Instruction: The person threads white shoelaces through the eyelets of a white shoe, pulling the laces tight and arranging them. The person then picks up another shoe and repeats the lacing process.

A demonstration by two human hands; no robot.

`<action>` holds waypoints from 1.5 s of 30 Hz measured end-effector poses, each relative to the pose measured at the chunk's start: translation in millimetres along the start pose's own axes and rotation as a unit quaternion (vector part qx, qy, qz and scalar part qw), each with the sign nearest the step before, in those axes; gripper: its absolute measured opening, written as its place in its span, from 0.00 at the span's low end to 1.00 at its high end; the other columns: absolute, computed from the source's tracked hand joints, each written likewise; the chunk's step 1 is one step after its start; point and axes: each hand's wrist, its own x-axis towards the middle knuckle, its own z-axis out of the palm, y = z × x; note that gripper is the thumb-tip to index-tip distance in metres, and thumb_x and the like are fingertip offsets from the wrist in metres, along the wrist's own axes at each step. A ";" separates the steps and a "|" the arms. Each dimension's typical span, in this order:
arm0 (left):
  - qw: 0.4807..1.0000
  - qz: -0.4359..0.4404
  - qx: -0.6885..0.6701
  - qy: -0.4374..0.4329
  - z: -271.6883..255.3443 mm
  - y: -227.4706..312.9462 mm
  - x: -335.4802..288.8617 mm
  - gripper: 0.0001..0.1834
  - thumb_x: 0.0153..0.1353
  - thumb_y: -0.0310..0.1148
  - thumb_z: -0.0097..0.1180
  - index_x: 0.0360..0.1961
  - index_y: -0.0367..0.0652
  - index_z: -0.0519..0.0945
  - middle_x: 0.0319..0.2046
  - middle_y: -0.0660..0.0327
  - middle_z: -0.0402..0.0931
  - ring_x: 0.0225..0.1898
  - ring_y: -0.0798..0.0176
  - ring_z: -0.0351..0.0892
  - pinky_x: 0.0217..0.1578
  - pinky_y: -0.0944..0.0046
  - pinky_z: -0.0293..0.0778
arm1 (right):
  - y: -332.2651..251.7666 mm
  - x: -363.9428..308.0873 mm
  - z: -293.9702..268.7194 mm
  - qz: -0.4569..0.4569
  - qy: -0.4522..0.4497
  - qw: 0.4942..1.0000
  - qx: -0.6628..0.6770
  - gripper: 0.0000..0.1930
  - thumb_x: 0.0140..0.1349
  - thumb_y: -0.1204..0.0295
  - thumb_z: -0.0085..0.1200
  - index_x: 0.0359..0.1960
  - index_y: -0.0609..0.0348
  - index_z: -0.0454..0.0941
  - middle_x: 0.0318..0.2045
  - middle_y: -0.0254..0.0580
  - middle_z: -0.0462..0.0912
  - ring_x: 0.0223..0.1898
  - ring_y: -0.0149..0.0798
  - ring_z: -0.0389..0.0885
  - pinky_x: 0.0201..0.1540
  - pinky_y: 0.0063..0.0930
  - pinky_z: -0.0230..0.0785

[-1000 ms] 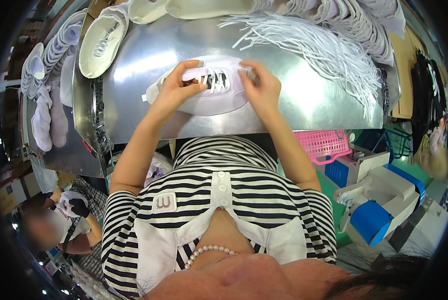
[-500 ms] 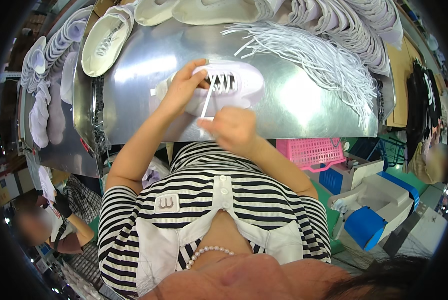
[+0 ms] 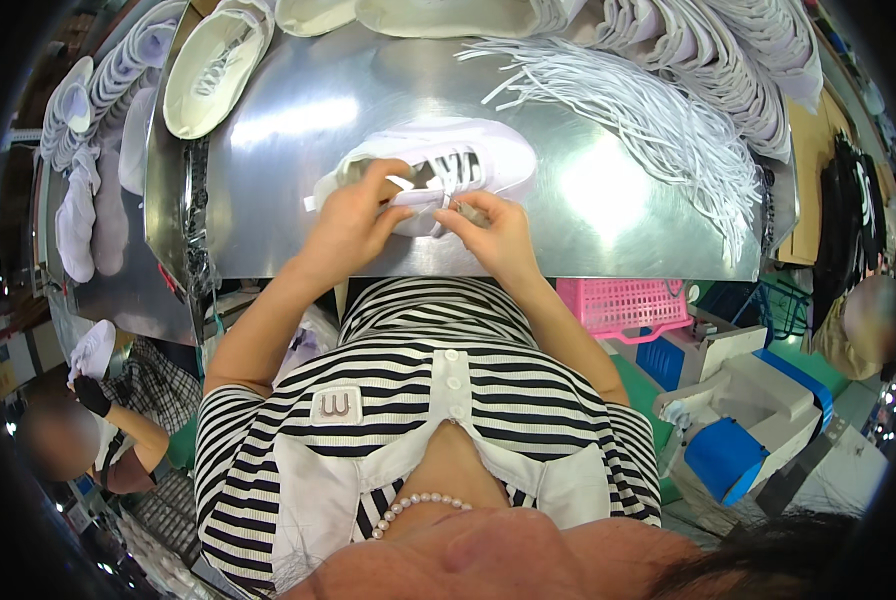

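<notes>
A pale lilac-white, low-cut shoe (image 3: pixel 513 160) lies near the front edge of the shiny metal table (image 3: pixel 278 215), toe toward the table's right end. A flat white lace (image 3: pixel 457 168) crosses its dark throat.

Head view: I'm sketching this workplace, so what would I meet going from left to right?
Cream shoe, left hand, right hand, pink basket, machine.
</notes>
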 end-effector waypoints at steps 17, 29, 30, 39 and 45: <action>0.999 -0.018 0.034 0.035 8.7 0.0 16.7 0.16 0.59 0.46 0.62 0.41 0.47 0.81 0.27 0.54 0.81 0.30 0.50 0.81 0.31 0.54 0.72 | -28.3 26.6 3.4 -0.093 0.059 0.992 -0.060 0.14 0.61 0.62 0.64 0.41 0.56 0.77 0.23 0.44 0.82 0.23 0.39 0.79 0.28 0.31 0.69; 0.992 0.018 0.091 0.087 18.6 3.9 19.1 0.17 0.58 0.49 0.64 0.36 0.47 0.80 0.20 0.55 0.79 0.22 0.51 0.79 0.23 0.54 0.69 | -3.8 -7.6 -7.6 -0.129 0.019 0.985 -0.113 0.09 0.65 0.68 0.58 0.38 0.59 0.73 0.26 0.48 0.83 0.28 0.52 0.84 0.30 0.39 0.72; 0.991 0.022 0.093 0.088 18.7 3.7 18.6 0.17 0.58 0.49 0.64 0.37 0.47 0.80 0.20 0.55 0.79 0.23 0.50 0.79 0.23 0.54 0.69 | -3.5 -6.7 -7.9 -0.130 0.017 0.984 -0.119 0.09 0.65 0.68 0.58 0.38 0.59 0.73 0.26 0.48 0.83 0.28 0.52 0.83 0.30 0.39 0.72; 0.968 0.182 0.134 0.108 29.6 -4.8 15.6 0.14 0.59 0.39 0.63 0.42 0.44 0.80 0.19 0.55 0.76 0.25 0.50 0.79 0.25 0.54 0.71 | -5.3 8.7 15.4 -0.054 0.021 0.993 -0.107 0.10 0.66 0.66 0.56 0.36 0.59 0.71 0.26 0.51 0.82 0.29 0.56 0.83 0.33 0.45 0.72; 0.985 0.099 0.125 0.066 23.7 0.9 10.1 0.13 0.60 0.39 0.62 0.46 0.52 0.82 0.26 0.56 0.81 0.28 0.53 0.81 0.28 0.56 0.73 | -15.8 -14.4 -36.8 -0.048 -0.069 0.981 -0.173 0.09 0.67 0.66 0.54 0.39 0.60 0.75 0.27 0.53 0.82 0.32 0.55 0.83 0.35 0.43 0.73</action>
